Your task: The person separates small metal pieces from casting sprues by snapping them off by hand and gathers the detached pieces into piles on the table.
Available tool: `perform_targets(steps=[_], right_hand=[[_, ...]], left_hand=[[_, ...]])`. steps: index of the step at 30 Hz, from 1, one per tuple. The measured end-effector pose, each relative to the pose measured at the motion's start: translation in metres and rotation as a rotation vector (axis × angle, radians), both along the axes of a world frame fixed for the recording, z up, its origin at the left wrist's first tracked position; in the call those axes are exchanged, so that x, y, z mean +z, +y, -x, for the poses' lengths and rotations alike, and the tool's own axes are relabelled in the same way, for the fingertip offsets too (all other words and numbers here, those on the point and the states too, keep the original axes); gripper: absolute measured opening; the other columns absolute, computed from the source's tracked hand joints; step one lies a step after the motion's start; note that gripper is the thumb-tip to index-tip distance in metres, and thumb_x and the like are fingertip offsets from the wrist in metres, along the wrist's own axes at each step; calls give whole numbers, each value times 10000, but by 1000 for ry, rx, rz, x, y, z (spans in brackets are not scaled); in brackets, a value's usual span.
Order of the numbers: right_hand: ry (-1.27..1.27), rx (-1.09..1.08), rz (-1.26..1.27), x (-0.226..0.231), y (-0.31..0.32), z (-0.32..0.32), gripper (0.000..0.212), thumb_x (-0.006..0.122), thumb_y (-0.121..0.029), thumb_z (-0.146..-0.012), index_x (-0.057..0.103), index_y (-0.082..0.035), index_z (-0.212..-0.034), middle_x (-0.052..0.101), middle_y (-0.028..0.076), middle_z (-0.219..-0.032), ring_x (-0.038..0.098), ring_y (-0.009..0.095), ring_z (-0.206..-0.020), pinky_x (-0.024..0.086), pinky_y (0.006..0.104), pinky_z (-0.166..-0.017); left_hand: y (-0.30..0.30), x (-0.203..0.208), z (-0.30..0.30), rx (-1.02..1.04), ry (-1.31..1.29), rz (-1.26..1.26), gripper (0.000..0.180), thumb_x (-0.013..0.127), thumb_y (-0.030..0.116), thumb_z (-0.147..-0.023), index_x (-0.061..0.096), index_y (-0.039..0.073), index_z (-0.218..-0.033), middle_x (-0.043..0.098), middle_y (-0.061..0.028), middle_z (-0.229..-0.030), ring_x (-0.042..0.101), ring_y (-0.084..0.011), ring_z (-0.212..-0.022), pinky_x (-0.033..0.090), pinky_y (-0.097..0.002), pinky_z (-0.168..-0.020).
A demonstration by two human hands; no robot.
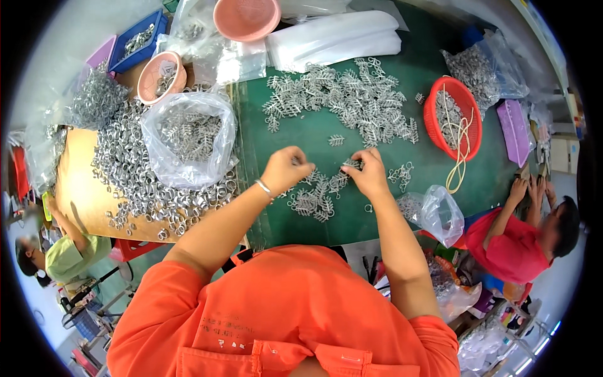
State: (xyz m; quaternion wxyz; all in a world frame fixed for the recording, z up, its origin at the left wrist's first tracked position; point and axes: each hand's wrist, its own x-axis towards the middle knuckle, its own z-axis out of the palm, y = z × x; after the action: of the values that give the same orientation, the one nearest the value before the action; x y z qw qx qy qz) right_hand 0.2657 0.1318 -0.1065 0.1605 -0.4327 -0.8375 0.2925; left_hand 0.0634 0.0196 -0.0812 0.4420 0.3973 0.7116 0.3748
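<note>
Over the green tabletop [251, 132], both my hands are near a small pile of grey leaf-shaped metal pieces [314, 201]. My left hand [286, 171], with a pale bracelet [264, 186] at its wrist, is closed at the pile's left; a bit of grey metal shows by its fingers, too small to name. At the other side my right hand [369, 172] pinches a leaf-shaped metal piece [352, 164] between thumb and fingers. Farther back lies a larger heap of the same pieces [345, 94]. One single piece [336, 140] lies between the heap and my hands.
A clear plastic bag [151, 138] of metal pieces stands among many metal rings [119, 151] on the left. A red basket [478, 129] with a cord, a purple tray [514, 133] and another bag [440, 213] are right. Two people [515, 245] [78, 254] work at the sides.
</note>
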Motion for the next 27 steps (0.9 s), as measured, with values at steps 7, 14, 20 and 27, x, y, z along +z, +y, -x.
perform_targets(steps=[7, 14, 20, 27], right_hand=[[916, -223, 1409, 23, 20, -15, 197, 675, -47, -744, 526, -89, -867, 528, 3, -729, 521, 99, -631, 392, 227, -504], [-42, 13, 222, 16, 29, 58, 238, 672, -107, -735, 594, -42, -951, 561, 64, -897, 574, 197, -844, 465, 324, -672], [647, -148, 1181, 7, 36, 17, 150, 638, -159, -775, 559, -57, -849, 572, 58, -742, 522, 137, -522, 387, 212, -434], [485, -25, 1124, 40, 8, -5, 155, 626, -178, -773, 552, -65, -849, 591, 45, -761, 596, 155, -674, 447, 261, -499]], left_hand=[[-10, -17, -16, -166, 360, -119, 279, 747, 117, -643, 608, 32, -869, 571, -114, -786, 578, -248, -690, 479, -334, -651], [-11, -4, -5, -2, -144, 59, 283, 718, 114, -728, 567, 12, -944, 556, -27, -789, 541, -113, -669, 453, -228, -602], [-27, 0, 16, 227, -995, 44, 165, 601, 110, -838, 523, 40, -966, 590, -53, -892, 584, -136, -804, 479, -257, -655], [-11, -2, -8, -122, -83, 74, 212, 702, 189, -712, 605, 16, -787, 592, -53, -628, 576, -160, -606, 468, -282, -571]])
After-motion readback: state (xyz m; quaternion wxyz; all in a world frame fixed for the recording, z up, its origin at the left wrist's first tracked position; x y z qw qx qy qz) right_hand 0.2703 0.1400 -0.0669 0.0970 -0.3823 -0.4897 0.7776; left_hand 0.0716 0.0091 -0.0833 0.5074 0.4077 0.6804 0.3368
